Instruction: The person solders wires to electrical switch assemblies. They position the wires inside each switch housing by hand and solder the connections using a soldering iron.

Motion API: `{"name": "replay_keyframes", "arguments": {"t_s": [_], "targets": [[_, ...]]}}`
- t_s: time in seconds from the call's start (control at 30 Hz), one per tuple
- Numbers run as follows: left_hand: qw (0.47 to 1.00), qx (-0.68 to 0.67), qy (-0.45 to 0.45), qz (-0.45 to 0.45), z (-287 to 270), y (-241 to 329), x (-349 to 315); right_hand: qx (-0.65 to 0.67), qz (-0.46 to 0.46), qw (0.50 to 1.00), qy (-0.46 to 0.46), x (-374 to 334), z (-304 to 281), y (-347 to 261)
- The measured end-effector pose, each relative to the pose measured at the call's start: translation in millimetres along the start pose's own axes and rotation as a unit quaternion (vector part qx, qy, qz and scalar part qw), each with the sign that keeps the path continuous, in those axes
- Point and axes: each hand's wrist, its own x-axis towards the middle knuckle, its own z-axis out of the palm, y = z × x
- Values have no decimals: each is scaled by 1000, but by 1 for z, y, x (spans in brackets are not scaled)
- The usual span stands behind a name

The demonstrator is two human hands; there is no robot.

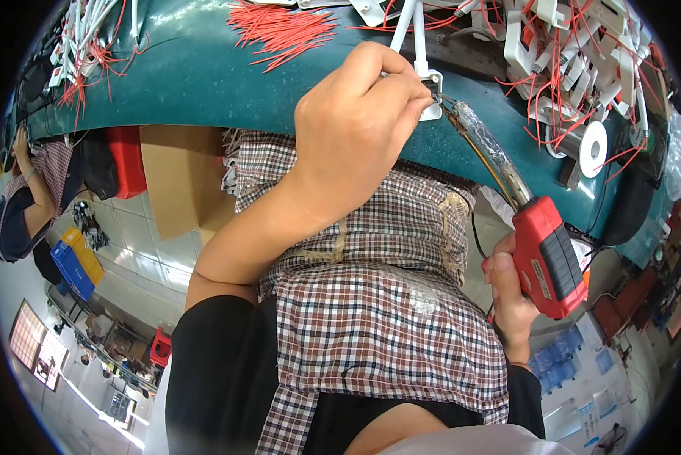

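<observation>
My left hand (355, 125) reaches over the green bench with thumb and fingers pinched together at a small white plastic housing (432, 114). What sits between the fingertips is too small to make out. A white cable (421, 49) runs up and away from that housing. My right hand (510, 296) is closed round the handle of a red and black soldering gun (543, 254). Its long barrel, wrapped in shiny material, points up and left, and the thin tip meets the housing beside my left fingertips.
Cut red wires (283, 30) lie in a pile at the back. White housings with red wires (575, 64) are heaped at the right, near a solder wire spool (592, 149). White cables (90, 38) lie far left. A cardboard box (177, 174) stands below the bench; another person's arm (37, 186) shows at left.
</observation>
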Motion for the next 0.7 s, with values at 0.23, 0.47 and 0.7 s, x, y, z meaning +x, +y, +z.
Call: {"name": "replay_keyframes", "arguments": {"t_s": [0.23,0.47,0.7], "targets": [[1000,10,4,4,1,0,0,4,-2,1000,-7,3,1,-2],[1000,11,-2,6,1,-1,-1,-27,-11,999,-28,4,-3,-2],[1000,8,-3,7,0,-1,0,56,28,998,25,-3,0,-4]]}}
